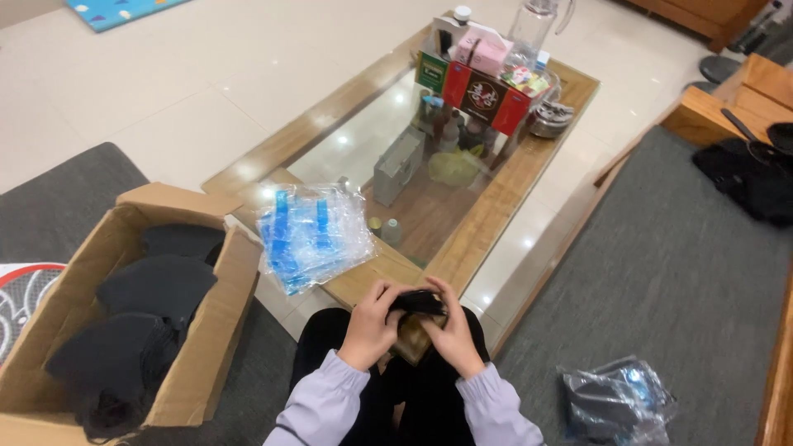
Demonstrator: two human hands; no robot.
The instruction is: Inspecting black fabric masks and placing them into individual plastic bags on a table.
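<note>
Black mask [417, 302], a small folded dark piece, sits low in the middle of the frame, held between both hands just above the person's lap. Left hand [372, 325] closes its fingers on the left end and the right hand [453, 330] closes on the right end, thumbs on top, probably so the soft piece stays flat and does not unfold. Both sleeves are pale lilac. At the left of the frame an open cardboard box [211, 330] stands on grey carpet, full of the same kind of black masks [157, 285]; it is near the left hand, easy to reach. A stack of clear bags [312, 235] with blue strips lies on the near corner of the low wooden table [487, 223], just above the hands. Some bags with dark contents [615, 400] lie at the lower right on the carpet. The far end of the table carries boxes and jars, well apart from the hands.
</note>
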